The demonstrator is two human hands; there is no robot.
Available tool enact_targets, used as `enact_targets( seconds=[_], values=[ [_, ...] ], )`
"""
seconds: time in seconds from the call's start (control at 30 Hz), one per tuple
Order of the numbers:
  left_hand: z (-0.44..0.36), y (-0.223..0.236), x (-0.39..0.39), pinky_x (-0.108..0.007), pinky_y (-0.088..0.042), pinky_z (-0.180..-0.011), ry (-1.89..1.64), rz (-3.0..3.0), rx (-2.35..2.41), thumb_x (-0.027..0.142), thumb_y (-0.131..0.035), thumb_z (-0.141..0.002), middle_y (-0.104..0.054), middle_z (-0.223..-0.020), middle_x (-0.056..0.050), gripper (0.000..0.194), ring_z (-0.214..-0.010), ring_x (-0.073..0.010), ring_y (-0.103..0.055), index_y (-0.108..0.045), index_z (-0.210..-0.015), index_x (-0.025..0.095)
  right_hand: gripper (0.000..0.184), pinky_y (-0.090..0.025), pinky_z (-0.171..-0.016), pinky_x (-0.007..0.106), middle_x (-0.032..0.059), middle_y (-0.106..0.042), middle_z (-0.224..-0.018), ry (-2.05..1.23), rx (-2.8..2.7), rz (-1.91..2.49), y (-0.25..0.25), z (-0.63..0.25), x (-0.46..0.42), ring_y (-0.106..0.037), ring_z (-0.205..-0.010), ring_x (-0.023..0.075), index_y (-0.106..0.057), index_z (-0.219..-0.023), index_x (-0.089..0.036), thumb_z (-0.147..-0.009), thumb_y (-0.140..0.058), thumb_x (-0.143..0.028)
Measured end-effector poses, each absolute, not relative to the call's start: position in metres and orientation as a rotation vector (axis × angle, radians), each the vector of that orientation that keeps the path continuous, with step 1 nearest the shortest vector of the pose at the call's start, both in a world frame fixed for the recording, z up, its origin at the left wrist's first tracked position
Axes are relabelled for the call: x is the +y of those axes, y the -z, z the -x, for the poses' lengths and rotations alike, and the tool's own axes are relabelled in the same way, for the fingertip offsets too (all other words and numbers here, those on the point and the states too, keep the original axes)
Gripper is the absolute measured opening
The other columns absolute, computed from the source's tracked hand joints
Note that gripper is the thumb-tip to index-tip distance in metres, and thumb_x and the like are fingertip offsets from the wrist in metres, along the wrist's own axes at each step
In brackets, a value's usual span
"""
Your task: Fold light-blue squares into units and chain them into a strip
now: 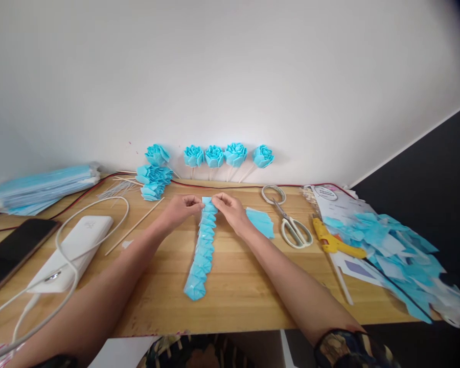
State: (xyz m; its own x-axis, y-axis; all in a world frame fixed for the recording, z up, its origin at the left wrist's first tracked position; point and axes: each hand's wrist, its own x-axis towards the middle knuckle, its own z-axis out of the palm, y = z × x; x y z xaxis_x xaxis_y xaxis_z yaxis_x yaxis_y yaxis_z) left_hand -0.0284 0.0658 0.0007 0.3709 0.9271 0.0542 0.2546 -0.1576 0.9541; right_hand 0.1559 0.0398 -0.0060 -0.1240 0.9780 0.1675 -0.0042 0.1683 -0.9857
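Note:
A long strip of blue folded petals (203, 250) lies on the wooden table, overlapping from its far end down toward me. It looks like thin mask fabric with shiny patches. At the far end, my left hand (186, 206) pinches the strip's left edge between thumb and finger. Opposite it, my right hand (230, 208) pinches the right edge of the same end. A small pile of cut blue pieces (261, 223) rests just right of my right hand. White-handled scissors (292, 227) lie beyond that pile, their blades over a roll of tape (274, 194).
Blue fabric flowers on sticks (214, 156) lean along the wall. To the right are a yellow glue gun (335, 243) and a heap of blue scraps (391, 255). At left lie a stick (134, 226), white power bank (76, 250), phone (13, 253) and stacked masks (48, 186).

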Motion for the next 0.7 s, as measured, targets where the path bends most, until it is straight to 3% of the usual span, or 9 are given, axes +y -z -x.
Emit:
enact_targets(
  seconds=[0.33, 0.5, 0.7],
  values=[
    [0.0283, 0.0034, 0.0689, -0.025, -0.039, -0.065, -0.877, -1.647, 1.049, 0.040, -0.066, -0.070, -0.062, -0.067, 0.000, 0.026, -0.064, -0.0132, -0.054, -0.065, -0.068, 0.014, 0.039, -0.042, -0.063, 0.026, -0.0005, -0.053, -0.065, -1.087, -1.328, 1.086, 0.0110, -0.1575, 0.0422, -0.050, -0.064, 0.0136, -0.054, -0.064, -0.018, -0.083, -0.053, -0.052],
    [0.0302, 0.0031, 0.0710, -0.024, -0.036, -0.061, -0.938, -1.612, 1.086, 0.041, -0.066, -0.071, -0.058, -0.062, 0.002, 0.027, -0.060, -0.0113, -0.049, -0.062, -0.066, 0.015, 0.037, -0.043, -0.068, 0.026, -0.0002, -0.055, -0.070, -1.169, -1.370, 1.047, 0.0089, -0.1554, 0.0391, -0.052, -0.068, 0.0137, -0.056, -0.069, -0.019, -0.083, -0.054, -0.053],
    [0.0297, 0.0020, 0.0685, -0.024, -0.036, -0.061, -0.929, -1.641, 1.065, 0.041, -0.064, -0.073, -0.057, -0.063, 0.002, 0.026, -0.060, -0.0114, -0.047, -0.061, -0.067, 0.015, 0.032, -0.038, -0.059, 0.024, -0.0040, -0.049, -0.063, -1.160, -1.437, 1.072, 0.0094, -0.1538, 0.0365, -0.046, -0.060, 0.0110, -0.051, -0.068, -0.019, -0.081, -0.059, -0.047]
  ],
)
